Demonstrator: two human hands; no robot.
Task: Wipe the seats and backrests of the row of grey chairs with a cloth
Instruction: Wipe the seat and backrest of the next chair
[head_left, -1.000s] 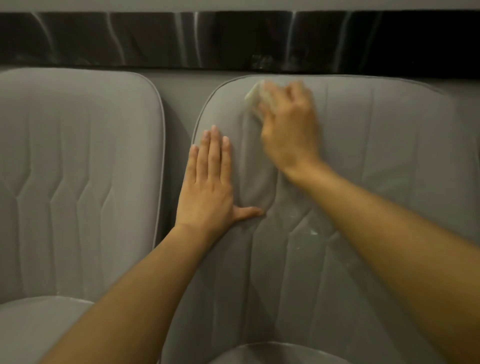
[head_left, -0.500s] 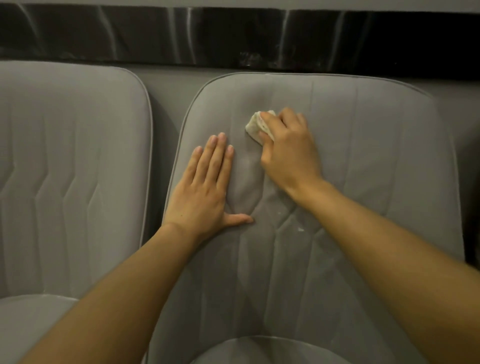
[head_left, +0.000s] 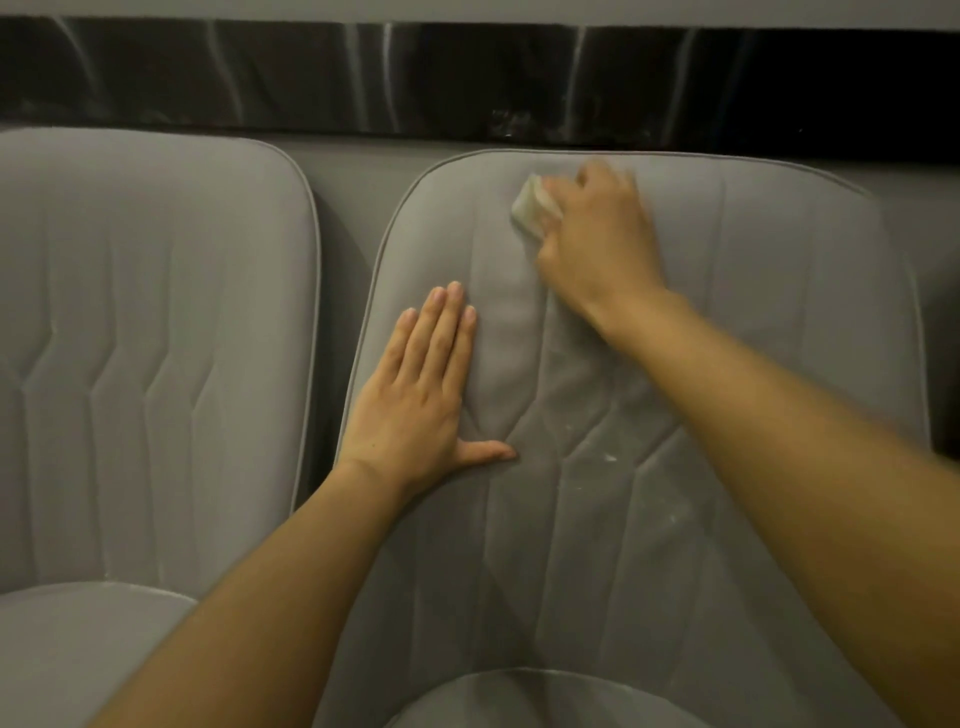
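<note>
Two grey padded chairs stand side by side. The backrest of the right chair (head_left: 753, 322) fills the middle of the view, with pale dusty marks on its lower stitching. My right hand (head_left: 597, 244) grips a small folded whitish cloth (head_left: 530, 208) and presses it against the upper part of this backrest, near its top edge; the hand is blurred. My left hand (head_left: 415, 395) lies flat on the same backrest near its left edge, fingers straight and pointing up, thumb spread to the right. The seat of this chair (head_left: 519, 696) shows at the bottom.
The left chair's backrest (head_left: 145, 338) and seat (head_left: 78, 649) sit to the left, a narrow dark gap between the two chairs. Behind the chairs runs a grey wall (head_left: 358, 161) with a glossy black band (head_left: 311, 73) above.
My right hand has moved the cloth back up the backrest toward the top edge after a downward stroke. My left hand stays flat in the same place.
</note>
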